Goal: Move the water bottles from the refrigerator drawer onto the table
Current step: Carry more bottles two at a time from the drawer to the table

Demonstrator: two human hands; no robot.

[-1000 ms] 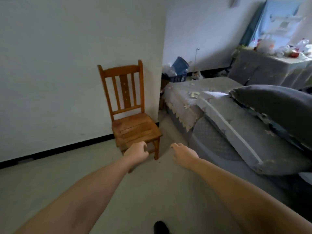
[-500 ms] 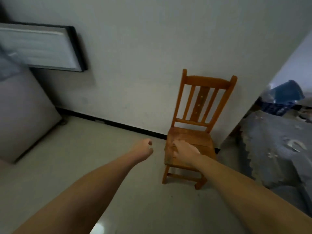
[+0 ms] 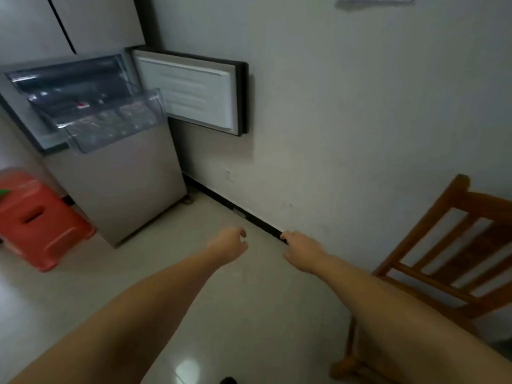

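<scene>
A grey refrigerator (image 3: 116, 189) stands at the upper left with one middle door (image 3: 194, 92) swung open against the wall. Its clear plastic drawer (image 3: 110, 126) is pulled out; the contents are blurred and I cannot make out bottles. My left hand (image 3: 230, 245) hangs over the floor with loosely curled fingers and holds nothing. Beside it, my right hand (image 3: 302, 250) is also empty with relaxed fingers. Both hands are well short of the drawer.
A red plastic stool (image 3: 38, 220) sits left of the refrigerator. A wooden chair (image 3: 443, 259) stands at the right against the white wall (image 3: 360, 120). Pale tiled floor (image 3: 235, 314) lies between me and the refrigerator.
The view has swung left from the bed and chair to the refrigerator. The chair has slid to the right edge. Both hands stay held out in front, empty.
</scene>
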